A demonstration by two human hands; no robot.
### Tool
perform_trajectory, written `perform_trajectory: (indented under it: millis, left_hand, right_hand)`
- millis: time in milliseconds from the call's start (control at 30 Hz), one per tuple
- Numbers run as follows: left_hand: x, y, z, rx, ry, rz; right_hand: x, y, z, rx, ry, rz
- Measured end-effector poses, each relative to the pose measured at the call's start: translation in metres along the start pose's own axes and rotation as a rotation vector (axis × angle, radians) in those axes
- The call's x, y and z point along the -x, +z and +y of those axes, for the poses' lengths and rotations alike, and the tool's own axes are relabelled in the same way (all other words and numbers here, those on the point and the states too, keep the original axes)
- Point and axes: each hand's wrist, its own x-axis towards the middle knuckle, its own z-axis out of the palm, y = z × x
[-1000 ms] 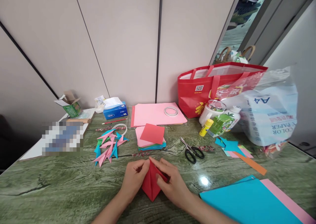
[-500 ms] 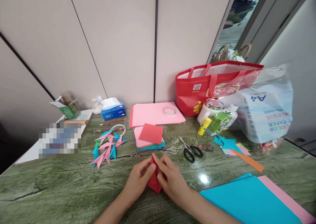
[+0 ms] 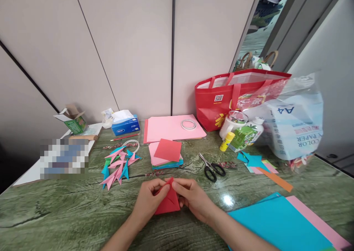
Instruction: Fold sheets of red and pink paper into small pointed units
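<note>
A folded piece of red paper (image 3: 168, 203) is held between my two hands, just above the green marbled table. My left hand (image 3: 151, 197) pinches its upper left side, thumb in front. On the other side my right hand (image 3: 193, 197) grips the upper right edge, with its fingers partly hidden behind the paper. Beyond the hands sits a stack of coloured paper squares (image 3: 164, 162), a red square (image 3: 168, 150) on top. Scissors (image 3: 211, 168) with black handles lie to the right of the stack. Folded pink, blue and green paper pieces (image 3: 118, 166) lie to the left.
At the back are a blue tissue box (image 3: 125, 126), pink sheets (image 3: 166, 127) with a ring on them, and a red bag (image 3: 207, 107). A yellow glue stick (image 3: 227, 141) stands by a plastic paper bag (image 3: 298, 129). Blue sheets (image 3: 279, 221) lie at front right.
The red paper has turned and shows a wider, flatter face than before. Both hands have shifted their hold around its upper part.
</note>
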Motion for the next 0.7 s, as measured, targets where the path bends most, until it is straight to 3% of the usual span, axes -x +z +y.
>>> perform_trajectory:
  millis: [67,233,467,700]
  left_hand:
    - [0.0009,0.0016,0.0007,-0.013,0.014,0.000]
    - [0.0031,0.0058,-0.0009,0.094,-0.133,-0.124]
    - [0.0039,0.0066,0.0057,0.088,-0.079,-0.221]
    - [0.0053,0.0073,0.0030,0.015,-0.070,-0.202]
  right_hand:
    - [0.0011,0.0009,0.0005,-0.045,0.006,0.009]
    - [0.0015,0.0009,-0.0010,-0.057,0.002,-0.003]
    - [-0.0008,-0.0013,-0.0032,-0.044,-0.038,0.118]
    - [-0.0026,-0.0031,-0.0014,0.044,-0.089,0.170]
